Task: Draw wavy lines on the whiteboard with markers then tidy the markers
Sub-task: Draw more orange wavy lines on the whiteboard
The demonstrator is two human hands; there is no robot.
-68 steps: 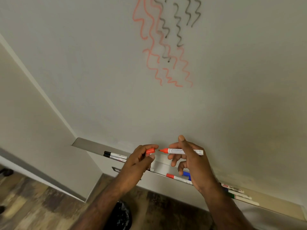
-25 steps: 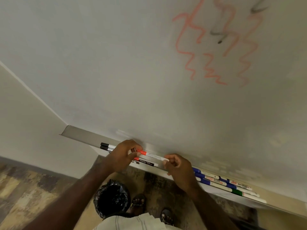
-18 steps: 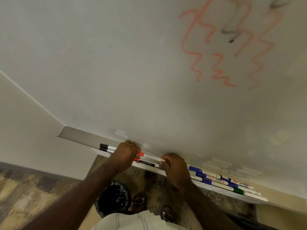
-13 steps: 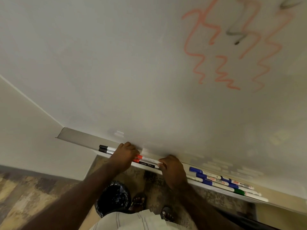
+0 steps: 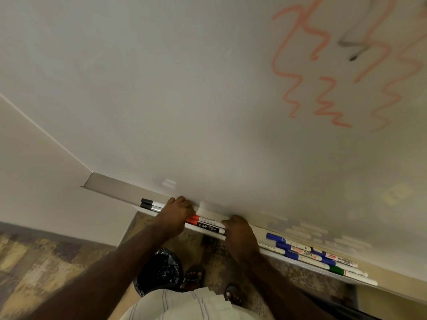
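Probably an office or classroom: wall whiteboard [image 5: 184, 88], marker tray [image 5: 111, 188], bin [image 5: 159, 271].

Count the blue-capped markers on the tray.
3, side by side right of the right hand: rear, middle, front. Further blue bands along that bundle may be more caps; hands may hide others.

My left hand [image 5: 176, 212] and right hand [image 5: 239, 232] rest on markers [image 5: 205, 224] in the whiteboard [image 5: 161, 88] tray [image 5: 108, 185]. Red wavy lines [image 5: 328, 98] sit above right.
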